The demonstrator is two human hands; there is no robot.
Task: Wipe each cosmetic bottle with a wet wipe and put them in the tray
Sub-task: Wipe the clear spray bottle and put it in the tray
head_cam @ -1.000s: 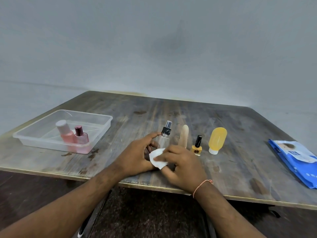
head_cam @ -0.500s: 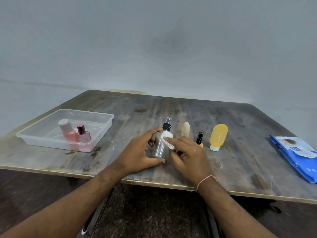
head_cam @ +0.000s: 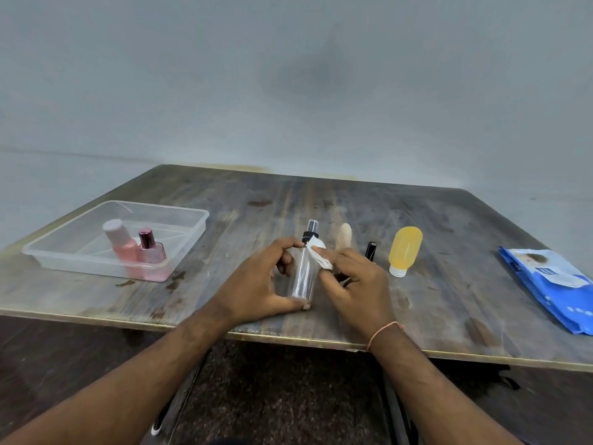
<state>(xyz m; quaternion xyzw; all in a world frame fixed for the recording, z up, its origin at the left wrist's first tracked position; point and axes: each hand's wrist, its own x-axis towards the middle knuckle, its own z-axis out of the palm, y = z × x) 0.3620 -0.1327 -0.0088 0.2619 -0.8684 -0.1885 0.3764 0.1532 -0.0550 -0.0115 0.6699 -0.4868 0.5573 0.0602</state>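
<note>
So the clear spray bottle [head_cam: 303,271] is in the middle of the table [head_cam: 449,245], near the front edge, tilted a bit with its black nozzle pointing away from the camera. The left hand [head_cam: 256,284] has it: thumb curled under the bottom end, index finger hooked over near the nozzle, the other fingers tucked behind the bottle so you can't really see them. The right hand [head_cam: 353,281] is pinching a small white wipe [head_cam: 316,255] against the upper part of the bottle, right below the nozzle. Most of the wipe is bunched under the fingertips, so its real shape is hard to make out.

Behind the right hand there's a beige tube [head_cam: 345,236] with its bottom hidden, and a nail polish bottle [head_cam: 370,250] where only the black cap shows. A yellow bottle [head_cam: 405,250] stands cap down just to the right, fully visible.

Over on the left the clear tray [head_cam: 80,255] has a pink bottle [head_cam: 123,245] and a perfume bottle [head_cam: 150,252] touching each other in its near right corner. The blue wipes pack [head_cam: 552,284] is at the far right, cut off by the frame edge
</note>
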